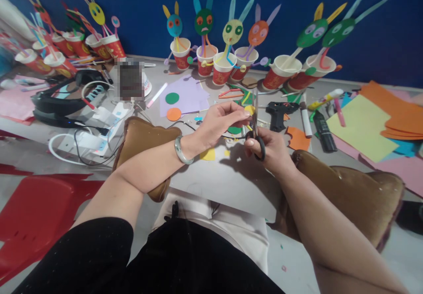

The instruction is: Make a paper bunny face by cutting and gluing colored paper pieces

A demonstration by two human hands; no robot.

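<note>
Between thumb and fingertips, my left hand [220,124] pinches a small yellow paper piece [250,109]. My right hand [271,150] is closed round the black handles of a pair of scissors [255,120], whose blades point up and away beside the yellow piece. Whether the blades touch the paper I cannot tell. Below both hands, yellow paper scraps [207,154] lie on the grey table. A green paper circle [172,98] and an orange paper circle [173,114] rest to the left, by sheets of purple paper [190,95].
Red paper cups [224,71] with paper rabbit figures line the blue wall. A black glue gun [279,114], markers [306,120] and coloured paper sheets [363,122] lie to the right. At left are a power strip [109,137] and a black headset [59,104]. Brown cushions [145,146] overlap the table's near edge.
</note>
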